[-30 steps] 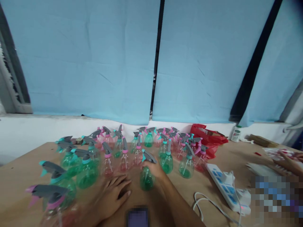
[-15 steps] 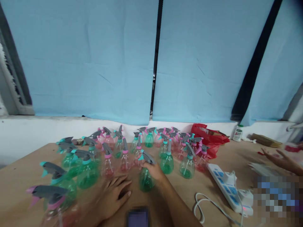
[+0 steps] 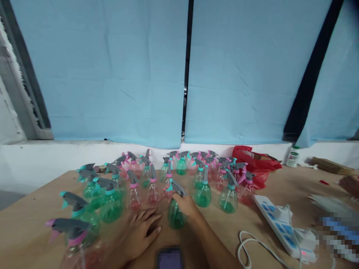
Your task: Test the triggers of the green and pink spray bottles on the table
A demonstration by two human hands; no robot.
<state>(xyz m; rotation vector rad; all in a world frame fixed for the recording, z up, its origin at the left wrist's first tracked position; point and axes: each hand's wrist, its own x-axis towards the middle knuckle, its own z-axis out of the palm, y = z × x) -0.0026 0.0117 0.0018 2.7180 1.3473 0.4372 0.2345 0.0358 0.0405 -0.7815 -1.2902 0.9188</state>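
- Two hands of yours are at the table [image 3: 36, 224]: your right hand [image 3: 183, 203] is wrapped round the neck of a green bottle [image 3: 176, 218], just under its spray head [image 3: 177, 186].
- Your left hand [image 3: 146, 229] lies left of that bottle, apart from it, fingers spread and holding nothing.
- The green bottle is upright at the near middle, in front of the far rows.
- Heads already sit on all the bottles you can make out; only the held one looks unreleased.
- Other green bottles [image 3: 111, 211] and pink bottles [image 3: 135, 200] stand left, far and right. Darker colour low inside may be liquid or merely tinted plastic; you can't be sure.
- Far right, a red bag [image 3: 256, 164] lies crumpled, contents unclear.
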